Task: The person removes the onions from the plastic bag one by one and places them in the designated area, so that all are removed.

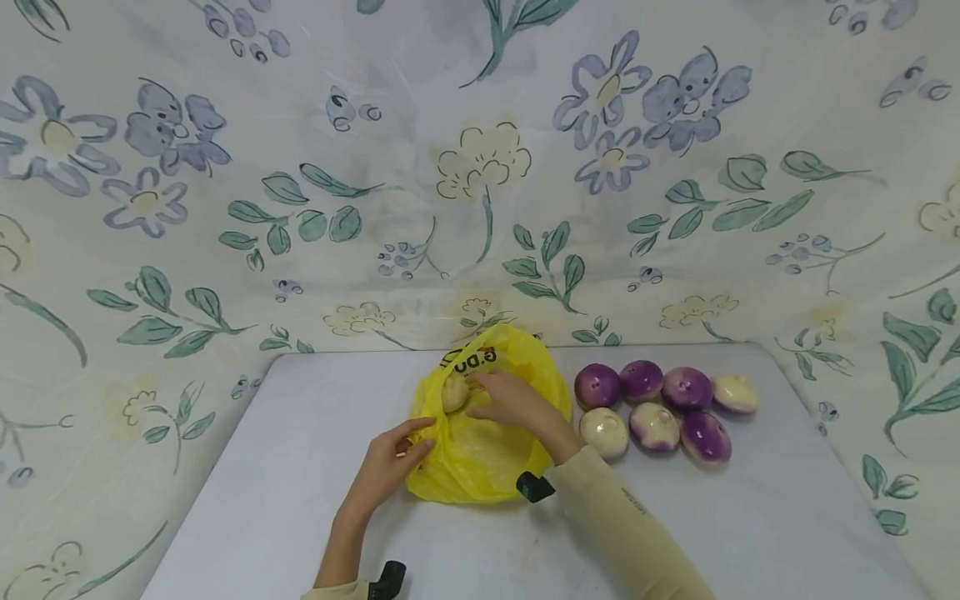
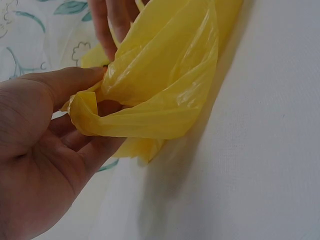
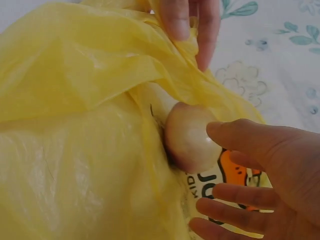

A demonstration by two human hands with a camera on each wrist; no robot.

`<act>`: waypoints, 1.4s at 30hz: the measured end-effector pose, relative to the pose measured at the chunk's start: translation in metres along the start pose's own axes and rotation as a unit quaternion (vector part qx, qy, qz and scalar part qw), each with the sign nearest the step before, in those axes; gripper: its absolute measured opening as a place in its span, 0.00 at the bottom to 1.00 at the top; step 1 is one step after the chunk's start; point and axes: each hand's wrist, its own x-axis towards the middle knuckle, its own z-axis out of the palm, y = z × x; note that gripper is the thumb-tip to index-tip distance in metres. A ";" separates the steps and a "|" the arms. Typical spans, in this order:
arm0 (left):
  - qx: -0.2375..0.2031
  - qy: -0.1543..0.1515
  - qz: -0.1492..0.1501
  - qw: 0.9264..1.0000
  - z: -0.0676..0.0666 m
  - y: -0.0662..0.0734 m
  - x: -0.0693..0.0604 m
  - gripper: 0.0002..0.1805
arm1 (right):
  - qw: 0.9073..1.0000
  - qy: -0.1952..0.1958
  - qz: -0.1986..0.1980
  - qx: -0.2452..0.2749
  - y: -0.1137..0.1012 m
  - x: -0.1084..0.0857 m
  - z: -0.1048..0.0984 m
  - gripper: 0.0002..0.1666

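A yellow plastic bag with printed lettering lies mouth open on the table. At its left edge my left hand pinches the thin plastic between thumb and fingers; the left wrist view shows the gathered bag rim there. My right hand reaches into the bag's mouth, its fingers spread and loosely bent. Beside its thumb is a pale, purple-tinged turnip lying in the bag. The thumb tip is at the turnip's side, while the other fingers stand apart from it. Plastic partly covers another pale shape behind that turnip.
Right of the bag, several purple-and-white turnips sit in two loose rows on the white table. A floral cloth hangs behind the table's back edge. Dark wrist cameras are worn at both sleeves.
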 end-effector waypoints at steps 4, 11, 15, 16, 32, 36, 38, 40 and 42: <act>-0.001 0.000 0.003 1.000 -0.001 0.000 0.001 0.19 | 1.000 0.017 0.005 -0.001 -0.001 0.008 0.007 0.35; -0.001 0.004 0.006 1.000 -0.003 0.000 0.000 0.19 | 0.999 0.018 0.048 0.011 -0.005 0.018 0.024 0.38; 0.005 0.005 0.005 1.000 -0.003 -0.001 -0.001 0.20 | 0.996 0.027 0.072 0.046 -0.008 0.022 0.029 0.42; 0.005 0.005 0.004 1.000 -0.003 -0.001 -0.001 0.20 | 0.995 0.031 0.076 0.051 -0.009 0.023 0.031 0.42; -0.006 0.005 0.003 1.000 -0.003 0.000 -0.001 0.19 | 0.990 0.077 0.090 0.082 -0.011 0.040 0.049 0.42; 0.002 0.000 -0.001 1.000 -0.005 0.001 -0.003 0.20 | 0.987 0.090 0.106 0.085 -0.013 0.042 0.053 0.41; 0.006 0.001 -0.002 1.000 -0.004 0.001 -0.004 0.20 | 0.984 0.098 0.116 0.089 -0.013 0.042 0.055 0.41; 0.006 0.004 0.000 1.000 -0.004 0.000 -0.004 0.20 | 0.983 0.110 0.120 0.089 -0.014 0.043 0.056 0.41; 0.003 0.004 0.005 1.000 -0.002 0.000 -0.003 0.20 | 0.982 0.119 0.120 0.081 -0.013 0.042 0.055 0.40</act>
